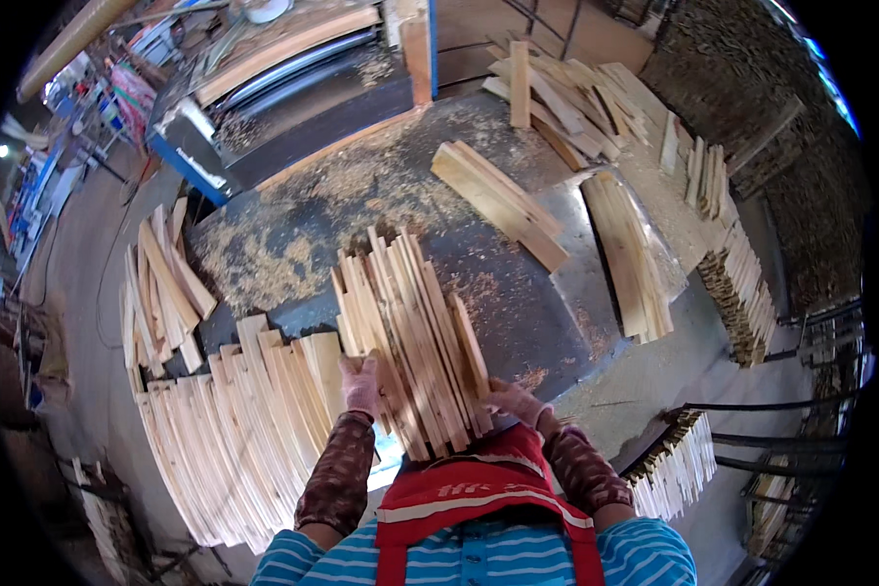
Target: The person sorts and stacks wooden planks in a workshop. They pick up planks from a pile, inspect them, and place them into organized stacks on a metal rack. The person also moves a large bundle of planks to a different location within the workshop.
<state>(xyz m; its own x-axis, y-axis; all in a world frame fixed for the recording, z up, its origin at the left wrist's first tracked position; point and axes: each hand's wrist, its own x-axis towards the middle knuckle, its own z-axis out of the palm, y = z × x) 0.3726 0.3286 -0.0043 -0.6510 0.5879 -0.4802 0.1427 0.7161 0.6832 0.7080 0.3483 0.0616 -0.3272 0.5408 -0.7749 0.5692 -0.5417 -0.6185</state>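
A bundle of narrow wooden strips (410, 332) lies on the dark table at my front, running away from my red apron. My left hand (359, 383), in a pale pink glove, grips the bundle's left side. On the opposite side my right hand (515, 400), gloved the same way, holds the near right edge, next to a slightly tilted outer strip (470, 350). The strips' far ends are uneven. Left of the bundle lies a broad row of similar wooden strips (234, 430), close to my left hand. My fingertips are partly hidden by the wood.
A planer-like machine with a roller (303, 73) stands at the back left. Sawdust covers much of the table (459, 264). Loose boards (498, 203) and a board stack (625, 254) lie right. More strips pile up at the far left (166, 278) and back right (576, 103).
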